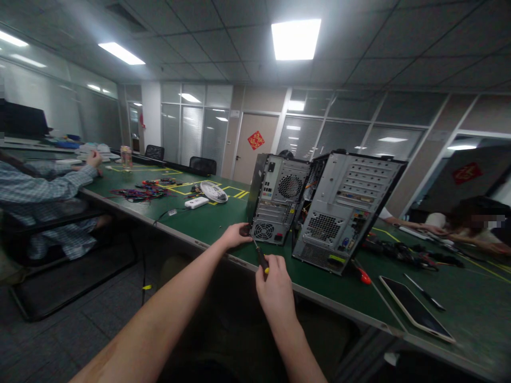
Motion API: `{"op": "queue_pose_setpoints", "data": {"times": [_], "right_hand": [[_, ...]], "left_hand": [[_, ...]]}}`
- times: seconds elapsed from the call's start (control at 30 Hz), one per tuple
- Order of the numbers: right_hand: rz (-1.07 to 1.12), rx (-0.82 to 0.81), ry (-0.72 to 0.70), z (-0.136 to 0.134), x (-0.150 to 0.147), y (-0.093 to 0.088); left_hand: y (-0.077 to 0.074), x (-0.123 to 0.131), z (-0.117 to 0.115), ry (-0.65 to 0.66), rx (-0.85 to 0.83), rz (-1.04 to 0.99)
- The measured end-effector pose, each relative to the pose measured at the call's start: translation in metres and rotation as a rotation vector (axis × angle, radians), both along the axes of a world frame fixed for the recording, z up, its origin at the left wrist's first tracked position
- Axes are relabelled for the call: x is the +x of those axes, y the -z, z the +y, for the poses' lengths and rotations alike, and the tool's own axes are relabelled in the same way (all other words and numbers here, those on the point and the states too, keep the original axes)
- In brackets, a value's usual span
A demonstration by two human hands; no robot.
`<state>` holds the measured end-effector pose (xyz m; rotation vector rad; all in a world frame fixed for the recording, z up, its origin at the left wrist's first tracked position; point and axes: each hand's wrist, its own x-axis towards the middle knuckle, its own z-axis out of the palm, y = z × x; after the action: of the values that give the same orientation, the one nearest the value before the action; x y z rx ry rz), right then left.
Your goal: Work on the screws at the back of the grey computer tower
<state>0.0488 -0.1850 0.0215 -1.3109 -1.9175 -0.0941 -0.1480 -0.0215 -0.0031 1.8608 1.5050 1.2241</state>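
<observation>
Two desktop computer cases stand upright on the green table [207,223], rear panels facing me. My left hand [235,235] is closed on the lower left corner of the left case [275,199], beside its fan grille. My right hand [273,282] grips a screwdriver [261,259] with a black and yellow handle; its tip points up at that same corner, between the two hands. The right case [345,210] stands close beside the first, untouched.
A tablet [415,308], a pen [425,292] and a red-handled tool [362,275] lie right of the cases, with tangled cables [399,252] behind. A white device [197,202], a round fan [213,191] and coloured wires [139,192] lie left. Other people sit at both ends of the table.
</observation>
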Motion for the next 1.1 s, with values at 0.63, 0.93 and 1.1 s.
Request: {"op": "queue_pose_setpoints", "data": {"times": [0.63, 0.93, 1.1], "right_hand": [[-0.015, -0.062, -0.081, -0.003, 0.007, 0.014], [0.029, 0.305, -0.143, 0.020, 0.029, 0.068], [0.040, 0.437, -0.175, 0.026, 0.028, 0.076]], "left_hand": [[0.006, -0.002, 0.009, 0.004, 0.014, 0.035], [-0.001, 0.001, 0.003, -0.062, -0.017, 0.042], [-0.001, 0.000, 0.004, -0.065, -0.027, 0.040]]}}
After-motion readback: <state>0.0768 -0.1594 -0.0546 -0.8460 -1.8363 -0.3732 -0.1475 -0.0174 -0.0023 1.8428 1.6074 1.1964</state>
